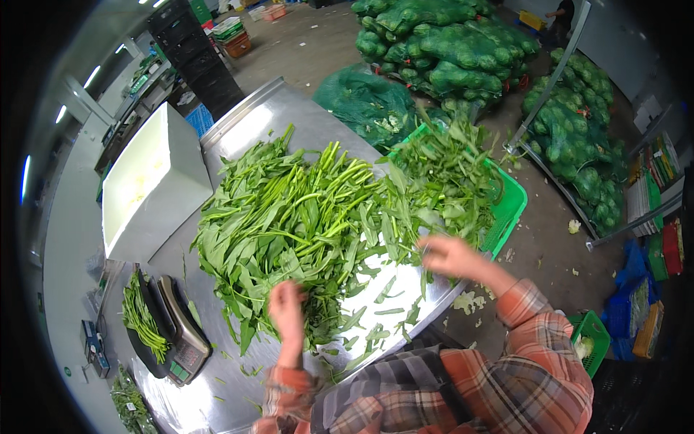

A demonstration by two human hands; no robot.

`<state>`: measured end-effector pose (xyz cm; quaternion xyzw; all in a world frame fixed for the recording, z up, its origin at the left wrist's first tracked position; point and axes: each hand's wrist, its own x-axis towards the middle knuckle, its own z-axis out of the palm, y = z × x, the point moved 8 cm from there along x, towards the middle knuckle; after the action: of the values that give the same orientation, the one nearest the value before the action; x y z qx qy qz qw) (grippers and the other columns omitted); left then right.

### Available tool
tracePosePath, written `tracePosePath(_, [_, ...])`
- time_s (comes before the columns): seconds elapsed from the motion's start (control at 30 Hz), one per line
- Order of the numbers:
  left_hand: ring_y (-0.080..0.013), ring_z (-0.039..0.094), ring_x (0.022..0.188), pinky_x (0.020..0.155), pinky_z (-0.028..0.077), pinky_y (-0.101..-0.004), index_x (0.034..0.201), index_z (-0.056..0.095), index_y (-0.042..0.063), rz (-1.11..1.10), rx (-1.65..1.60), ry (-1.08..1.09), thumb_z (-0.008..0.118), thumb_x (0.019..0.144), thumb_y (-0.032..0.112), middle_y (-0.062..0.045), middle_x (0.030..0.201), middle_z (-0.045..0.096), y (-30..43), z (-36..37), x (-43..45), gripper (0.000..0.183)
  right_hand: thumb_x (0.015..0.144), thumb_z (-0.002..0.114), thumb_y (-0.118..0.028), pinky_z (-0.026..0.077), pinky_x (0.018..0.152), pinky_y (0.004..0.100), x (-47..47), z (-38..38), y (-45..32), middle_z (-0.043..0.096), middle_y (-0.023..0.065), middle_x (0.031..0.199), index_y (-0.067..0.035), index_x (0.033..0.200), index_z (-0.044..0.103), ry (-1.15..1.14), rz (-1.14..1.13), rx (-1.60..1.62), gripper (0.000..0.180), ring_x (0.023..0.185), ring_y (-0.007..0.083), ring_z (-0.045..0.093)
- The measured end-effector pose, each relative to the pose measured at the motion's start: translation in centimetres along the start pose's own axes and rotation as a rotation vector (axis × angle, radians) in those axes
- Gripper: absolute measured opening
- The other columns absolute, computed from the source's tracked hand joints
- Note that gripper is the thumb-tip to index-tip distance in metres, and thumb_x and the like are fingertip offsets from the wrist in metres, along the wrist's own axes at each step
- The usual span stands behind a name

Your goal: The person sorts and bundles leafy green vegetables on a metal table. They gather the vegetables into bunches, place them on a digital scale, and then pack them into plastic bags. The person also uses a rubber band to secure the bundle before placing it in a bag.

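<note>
A large heap of leafy greens with long stems, resembling water spinach (pixel 287 217), lies on a stainless steel table (pixel 227 380). My left hand (pixel 287 312) is at the heap's near edge, against the leaves; whether it grips any is unclear. My right hand (pixel 444 256) is blurred at the heap's right side, beside loose stems; its hold cannot be made out. More greens (pixel 444 168) are piled over a green plastic crate (pixel 509 209) at the table's right edge. Loose leaves (pixel 374 333) are scattered before me. A bundle of greens (pixel 142 320) rests on a digital scale (pixel 184 352) at the left.
A white foam box (pixel 181 217) stands on the table's far left, near stacked black crates (pixel 198 59). Net sacks of cabbages (pixel 450 49) are heaped beyond the table. A metal-framed cart (pixel 564 190) with more sacks stands right. A person (pixel 563 19) is in the far background.
</note>
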<state>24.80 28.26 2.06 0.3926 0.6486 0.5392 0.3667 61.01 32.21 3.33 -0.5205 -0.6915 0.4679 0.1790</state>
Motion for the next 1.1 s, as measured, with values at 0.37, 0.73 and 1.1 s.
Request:
tracePosePath(0.37, [-0.0221, 0.063, 0.081, 0.072, 0.054, -0.0321, 0.097, 0.055, -0.001, -0.477, -0.498, -0.204, 0.05, 0.092, 0.034, -0.016, 0.09, 0.063, -5.1, 0.7, -6.4, 0.036, 0.087, 0.053, -0.027, 0.047, 0.081, 0.0379, 16.5, 5.2, -7.5, 0.06, 0.0145, 0.102, -0.004, 0.104, 0.061, 0.18, -0.715, -0.075, 0.029, 0.092, 0.0283, 0.059])
tracePosePath(0.73, [-0.0402, 0.054, 0.103, 0.086, 0.05, -0.0457, 0.128, 0.036, 0.004, -0.72, -0.989, -0.051, 0.051, 0.084, 0.056, -0.024, 0.115, 0.053, -10.5, 2.6, 0.4, 0.07, 0.081, 0.032, -0.071, 0.011, 0.108, 0.0505, 36.9, 4.6, -5.2, 0.053, 0.0143, 0.124, -0.01, 0.111, 0.063, -0.193, -0.093, -0.943, 0.075, 0.122, 0.0284, 0.042])
tracePosePath(1.1, [-0.0232, 0.06, 0.093, 0.081, 0.05, -0.0363, 0.11, 0.055, 0.002, -0.302, -0.603, 0.24, 0.05, 0.088, 0.015, -0.009, 0.105, 0.06, -7.7, -24.2, 16.4, 0.026, 0.068, 0.067, -0.058, 0.047, 0.083, 0.0428, 15.0, 12.5, 0.3, 0.058, 0.0273, 0.103, 0.007, 0.118, 0.042, -0.616, -0.067, -0.489, 0.086, 0.094, 0.0379, 0.058])
